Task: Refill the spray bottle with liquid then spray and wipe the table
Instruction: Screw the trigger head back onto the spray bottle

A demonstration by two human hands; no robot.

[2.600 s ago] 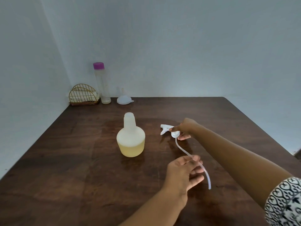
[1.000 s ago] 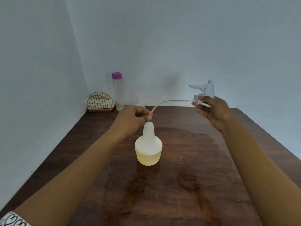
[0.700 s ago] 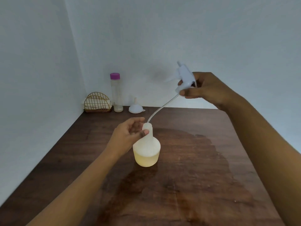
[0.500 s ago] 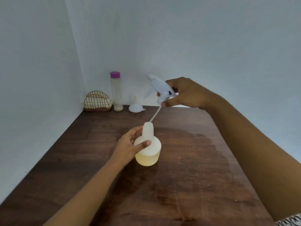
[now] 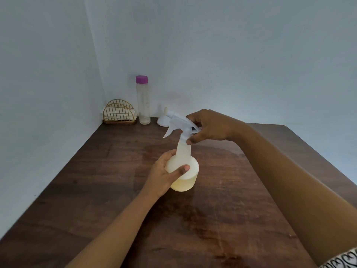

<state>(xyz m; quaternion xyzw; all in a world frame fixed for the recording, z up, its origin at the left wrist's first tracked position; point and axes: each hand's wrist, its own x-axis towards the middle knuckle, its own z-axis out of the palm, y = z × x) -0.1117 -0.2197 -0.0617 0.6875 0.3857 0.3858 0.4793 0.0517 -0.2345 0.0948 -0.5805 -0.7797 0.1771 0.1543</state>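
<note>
A squat white spray bottle [image 5: 186,176] with pale yellow liquid in its lower part stands upright in the middle of the dark wooden table [image 5: 96,190]. My left hand [image 5: 164,175] grips its rounded body from the left, thumb across the front. The white trigger spray head [image 5: 178,124] sits on top of the bottle's neck, nozzle pointing left. My right hand [image 5: 210,126] holds the head from the right, fingers curled around its back and collar. Its dip tube is out of sight inside the bottle.
At the back left corner stand a tall clear bottle with a purple cap [image 5: 143,99], a gold wire holder with folded cloth [image 5: 119,115] and a white funnel [image 5: 163,118]. Pale walls border the table at the left and back. Damp streaks mark the wood.
My right hand brought the spray head down from above; its tube slid into the bottle and the head now sits on the neck. My left hand shifted lower on the bottle's body.
</note>
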